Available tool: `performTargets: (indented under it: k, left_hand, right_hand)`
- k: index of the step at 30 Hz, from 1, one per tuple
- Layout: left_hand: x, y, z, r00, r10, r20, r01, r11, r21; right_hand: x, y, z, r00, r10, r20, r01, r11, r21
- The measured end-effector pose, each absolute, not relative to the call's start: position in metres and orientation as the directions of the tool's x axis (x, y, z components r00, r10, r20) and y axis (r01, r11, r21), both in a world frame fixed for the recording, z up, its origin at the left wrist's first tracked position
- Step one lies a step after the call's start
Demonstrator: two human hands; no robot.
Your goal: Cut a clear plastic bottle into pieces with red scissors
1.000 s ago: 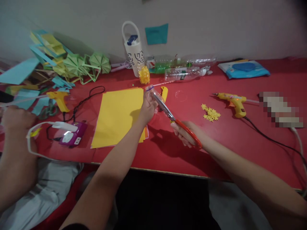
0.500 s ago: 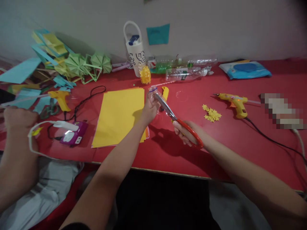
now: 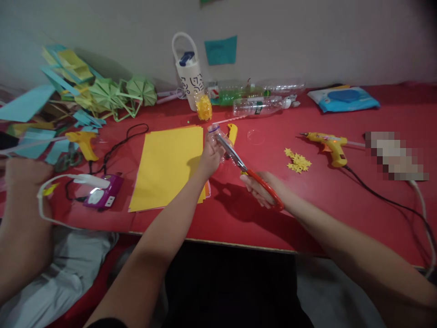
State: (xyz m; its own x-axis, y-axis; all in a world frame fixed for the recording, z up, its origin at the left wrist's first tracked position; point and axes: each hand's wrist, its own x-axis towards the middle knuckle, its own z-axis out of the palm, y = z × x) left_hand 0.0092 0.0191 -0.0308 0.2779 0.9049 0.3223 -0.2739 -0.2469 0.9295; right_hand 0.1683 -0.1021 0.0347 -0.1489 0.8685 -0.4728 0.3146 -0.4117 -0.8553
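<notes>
In my left hand [image 3: 212,157] is the neck part of a clear plastic bottle [image 3: 215,130], with a purple ring near its mouth; the fingers are closed round it. My right hand [image 3: 261,187] is closed on red-handled scissors [image 3: 261,180], whose metal blades reach up and left to the bottle piece. Whether the blades bite into the plastic I cannot tell. Just behind the bottle piece lies a yellow cutter [image 3: 232,133]. A stack of yellow paper [image 3: 169,168] lies to the left, partly under my left forearm.
Yellow paper stars [image 3: 299,162] and a yellow glue gun [image 3: 326,146] lie to the right. Along the wall are plastic bottles [image 3: 259,107], a white tumbler [image 3: 189,84] and a wipes pack [image 3: 344,99]. Left are a purple power strip [image 3: 104,193], paper crafts and another person's arm [image 3: 25,218].
The whole view has shifted slightly, so things appear a little further left. Both hands keep their grip, with the scissors still against the bottle piece.
</notes>
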Motion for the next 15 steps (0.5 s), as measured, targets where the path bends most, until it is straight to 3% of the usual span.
performTargets:
  k: [9,15]
  left_hand:
    - [0.005,0.026,-0.036,0.257,0.915,0.310,-0.218,-0.257,0.942]
    - [0.008,0.024,-0.040,0.239,0.953,0.188,-0.273,-0.119,0.955]
  right_hand:
    - [0.175,-0.098,0.024,-0.176,0.884,-0.433,0.278,-0.377,-0.884]
    - [0.182,-0.097,0.021,-0.249,0.879,-0.406,0.290,-0.332,-0.897]
